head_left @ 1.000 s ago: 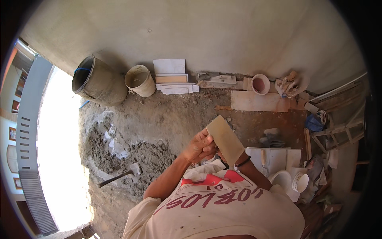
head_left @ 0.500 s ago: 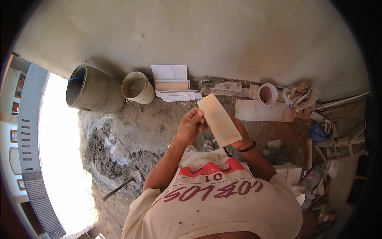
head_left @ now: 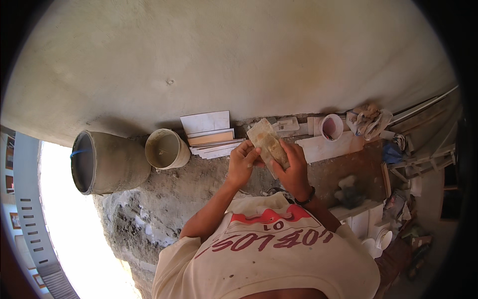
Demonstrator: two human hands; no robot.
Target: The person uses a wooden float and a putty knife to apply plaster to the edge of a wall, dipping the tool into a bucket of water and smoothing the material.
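Observation:
I hold a rectangular tile piece (head_left: 268, 141) in front of my chest, its rough side with tan and grey stains turned up. My left hand (head_left: 242, 163) pinches its left edge between thumb and fingers. On the other side my right hand (head_left: 295, 172) grips the right edge, the thumb lying across the face. The lower end of the piece is partly covered by my right hand. Beyond it, flat tiles (head_left: 206, 121) lie stacked and lean against the foot of the wall.
A large mortar-coated drum (head_left: 117, 162) and a dirty white bucket (head_left: 167, 149) stand at left by the plastered wall (head_left: 239, 60). Farther right are a small pinkish bucket (head_left: 331, 127), a plastic bag (head_left: 368, 122) and a wooden frame (head_left: 428, 162). Rough mortar (head_left: 132, 217) covers the ground at left.
The tile piece has been turned from its smooth cream face to its stained one. My right hand has come round onto its face. The view has tilted up toward the wall.

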